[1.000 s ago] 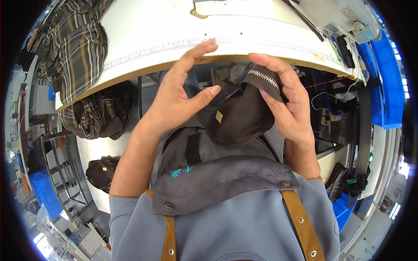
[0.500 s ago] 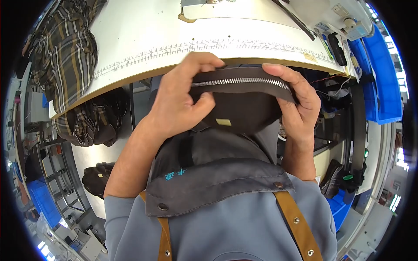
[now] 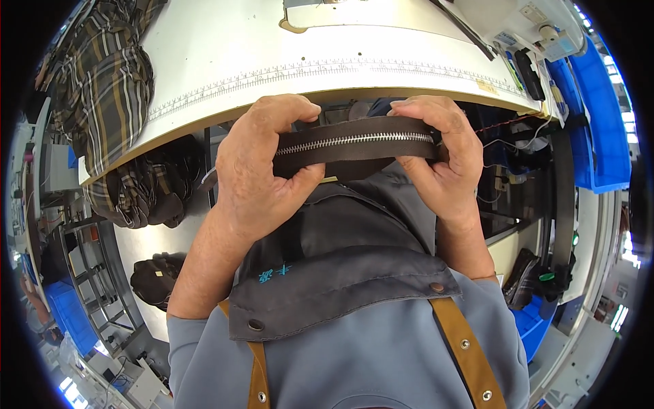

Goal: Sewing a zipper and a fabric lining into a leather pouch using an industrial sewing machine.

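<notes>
In the head view, a dark brown fabric piece point(image 3: 347, 153) is stretched sideways between my hands, its silver metal zipper point(image 3: 354, 138) running nearly level across it, just inside the table's edge nearest me. My left hand point(image 3: 262, 163) grips the left end, thumb below the zipper and fingers curled over the top. My right hand point(image 3: 446, 167) grips the right end in the same way; the fabric hides part of its fingertips. Behind and below the piece is my grey apron point(image 3: 337, 276) with mustard straps.
A white table point(image 3: 218, 51) with printed rulers carries plaid cloth point(image 3: 109, 82) at left; more folded pieces point(image 3: 136, 194) sit below. A white machine body point(image 3: 538, 27) is back right. Blue bins stand right point(image 3: 596, 116) and lower left point(image 3: 68, 317). A co-worker's arm point(image 3: 37, 303) shows far left.
My left hand has gone from raised and open to gripping the piece. The piece has turned from slanted to level, so the zipper now runs across between both hands.
</notes>
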The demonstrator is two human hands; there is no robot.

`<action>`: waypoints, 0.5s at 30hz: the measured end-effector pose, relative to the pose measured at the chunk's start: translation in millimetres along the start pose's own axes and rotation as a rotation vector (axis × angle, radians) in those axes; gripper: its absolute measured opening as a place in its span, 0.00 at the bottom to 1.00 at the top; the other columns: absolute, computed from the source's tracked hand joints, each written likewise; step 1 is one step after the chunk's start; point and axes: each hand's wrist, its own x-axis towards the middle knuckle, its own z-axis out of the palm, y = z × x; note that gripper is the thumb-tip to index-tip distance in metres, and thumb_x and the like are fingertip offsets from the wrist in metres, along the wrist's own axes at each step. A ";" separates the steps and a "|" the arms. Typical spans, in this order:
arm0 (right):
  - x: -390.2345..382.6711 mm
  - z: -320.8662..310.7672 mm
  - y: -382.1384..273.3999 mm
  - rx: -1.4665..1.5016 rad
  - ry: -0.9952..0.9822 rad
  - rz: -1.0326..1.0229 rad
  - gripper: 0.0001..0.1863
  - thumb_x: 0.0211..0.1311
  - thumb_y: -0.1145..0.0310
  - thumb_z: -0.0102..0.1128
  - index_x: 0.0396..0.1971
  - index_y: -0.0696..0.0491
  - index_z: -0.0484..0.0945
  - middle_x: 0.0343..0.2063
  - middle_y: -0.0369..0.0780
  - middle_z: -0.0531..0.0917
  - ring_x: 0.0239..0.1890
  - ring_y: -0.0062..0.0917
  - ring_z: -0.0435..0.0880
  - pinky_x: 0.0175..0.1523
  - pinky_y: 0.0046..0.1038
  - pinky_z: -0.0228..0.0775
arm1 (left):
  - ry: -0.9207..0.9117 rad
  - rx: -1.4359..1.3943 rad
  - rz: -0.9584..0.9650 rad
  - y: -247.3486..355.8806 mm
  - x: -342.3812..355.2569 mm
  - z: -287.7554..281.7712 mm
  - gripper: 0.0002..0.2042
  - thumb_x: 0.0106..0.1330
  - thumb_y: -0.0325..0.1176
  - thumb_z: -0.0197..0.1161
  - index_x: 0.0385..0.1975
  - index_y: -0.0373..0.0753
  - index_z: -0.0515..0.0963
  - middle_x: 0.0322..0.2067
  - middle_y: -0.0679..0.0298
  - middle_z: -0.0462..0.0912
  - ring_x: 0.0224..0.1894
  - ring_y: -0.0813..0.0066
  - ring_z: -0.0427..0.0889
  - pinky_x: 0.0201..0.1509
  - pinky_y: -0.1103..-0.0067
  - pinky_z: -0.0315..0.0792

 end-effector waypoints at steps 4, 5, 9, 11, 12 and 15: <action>-1.7 1.3 -0.1 -0.027 -0.023 -0.028 0.24 0.43 0.82 0.70 0.46 0.55 0.81 0.39 0.41 0.86 0.39 0.33 0.86 0.42 0.28 0.77 | -0.044 0.053 0.037 -0.3 -0.1 -4.9 0.26 0.45 0.19 0.68 0.49 0.38 0.73 0.42 0.59 0.83 0.39 0.75 0.82 0.43 0.81 0.75; -2.0 1.9 0.0 -0.033 -0.028 -0.026 0.24 0.43 0.82 0.70 0.46 0.55 0.81 0.39 0.41 0.86 0.39 0.33 0.86 0.42 0.28 0.77 | -0.044 0.041 0.033 -0.9 -0.2 -5.5 0.25 0.45 0.19 0.68 0.48 0.38 0.74 0.42 0.59 0.83 0.39 0.76 0.81 0.43 0.81 0.75; -2.6 3.0 -0.2 -0.015 -0.029 -0.016 0.23 0.44 0.82 0.70 0.45 0.55 0.81 0.39 0.41 0.86 0.39 0.33 0.86 0.41 0.28 0.77 | -0.047 0.051 0.033 -1.9 -1.6 -5.0 0.24 0.45 0.19 0.69 0.46 0.38 0.73 0.41 0.60 0.84 0.37 0.77 0.79 0.43 0.82 0.75; -2.6 3.8 -0.1 -0.011 -0.029 -0.004 0.23 0.44 0.82 0.70 0.45 0.55 0.80 0.39 0.41 0.86 0.39 0.33 0.86 0.40 0.28 0.77 | -0.029 0.039 0.016 -1.4 -2.0 -3.7 0.24 0.43 0.21 0.69 0.45 0.39 0.74 0.40 0.61 0.84 0.36 0.72 0.81 0.42 0.78 0.76; -2.5 4.2 0.3 0.003 -0.021 -0.009 0.23 0.44 0.82 0.70 0.45 0.55 0.80 0.39 0.41 0.85 0.39 0.33 0.86 0.40 0.28 0.77 | -0.013 0.023 -0.012 -1.1 -1.7 -3.1 0.24 0.42 0.22 0.70 0.44 0.40 0.75 0.40 0.62 0.84 0.36 0.66 0.82 0.41 0.75 0.76; -2.7 5.7 1.6 0.023 -0.002 -0.013 0.22 0.45 0.82 0.70 0.44 0.55 0.80 0.38 0.41 0.85 0.38 0.32 0.86 0.40 0.27 0.76 | 0.003 0.013 -0.014 -0.1 0.5 -2.7 0.22 0.41 0.22 0.71 0.41 0.40 0.78 0.38 0.62 0.84 0.37 0.66 0.83 0.40 0.75 0.76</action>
